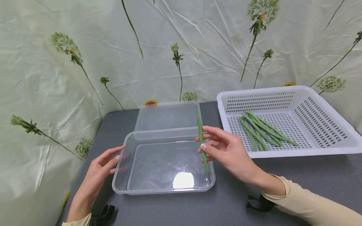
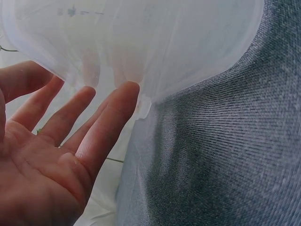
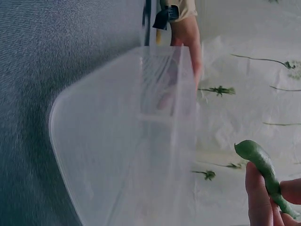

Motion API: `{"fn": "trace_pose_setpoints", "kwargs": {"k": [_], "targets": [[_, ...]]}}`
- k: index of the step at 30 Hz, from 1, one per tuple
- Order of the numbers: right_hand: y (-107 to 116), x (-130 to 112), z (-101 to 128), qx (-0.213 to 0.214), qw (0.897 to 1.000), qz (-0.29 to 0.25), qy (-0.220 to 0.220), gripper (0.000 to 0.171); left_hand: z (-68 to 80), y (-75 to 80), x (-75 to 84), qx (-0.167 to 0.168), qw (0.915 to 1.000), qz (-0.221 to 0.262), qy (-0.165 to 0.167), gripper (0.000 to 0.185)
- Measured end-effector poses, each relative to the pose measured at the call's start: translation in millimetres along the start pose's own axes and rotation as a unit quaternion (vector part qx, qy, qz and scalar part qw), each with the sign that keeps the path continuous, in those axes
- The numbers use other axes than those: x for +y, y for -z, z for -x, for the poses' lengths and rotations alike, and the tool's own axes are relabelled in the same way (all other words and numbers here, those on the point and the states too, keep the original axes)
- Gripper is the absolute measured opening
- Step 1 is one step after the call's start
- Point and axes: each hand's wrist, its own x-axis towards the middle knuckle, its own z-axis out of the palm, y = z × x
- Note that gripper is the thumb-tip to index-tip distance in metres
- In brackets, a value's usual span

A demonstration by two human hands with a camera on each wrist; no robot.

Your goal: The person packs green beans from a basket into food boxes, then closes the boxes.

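Note:
My right hand (image 1: 226, 149) pinches one green bean (image 1: 200, 131) between thumb and fingers, above the right side of a clear plastic box (image 1: 158, 169). The right wrist view shows the near end of that green bean (image 3: 256, 155) sticking out past the fingertips. At the box's left wall rests my left hand (image 1: 99, 175), fingers extended and touching the side. In the left wrist view the left hand's fingers (image 2: 110, 117) lie against the box's translucent wall (image 2: 141, 42). Nothing can be seen inside the box.
Several green beans (image 1: 263, 130) lie in a white perforated basket (image 1: 319, 121) at the right. Behind the box is a clear flat lid (image 1: 169, 116). A dark grey cloth (image 1: 226, 201) covers the table, and a flowered curtain (image 1: 158, 56) hangs behind it.

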Motion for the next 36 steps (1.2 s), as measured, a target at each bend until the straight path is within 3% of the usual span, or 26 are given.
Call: {"fn": "trace_pose_setpoints", "kwargs": {"k": [11, 18, 36], "targets": [[-23.8, 26.4, -17.1, -0.004, 0.997, 0.042, -0.064, 0.047, -2.2, -0.5, -0.8, 0.0, 1.0, 0.003, -0.005, 0.043], [-28.9, 36.2, -25.2, -0.032, 0.992, 0.054, -0.112, 0.05, -2.1, 0.0, -2.6, -0.01, 0.9996, 0.015, -0.019, 0.042], [-28.7, 37.7, -26.2, -0.042, 0.991, 0.078, -0.103, 0.051, 0.2, -0.5, -0.8, -0.011, 0.9993, 0.019, -0.031, 0.041]]}}
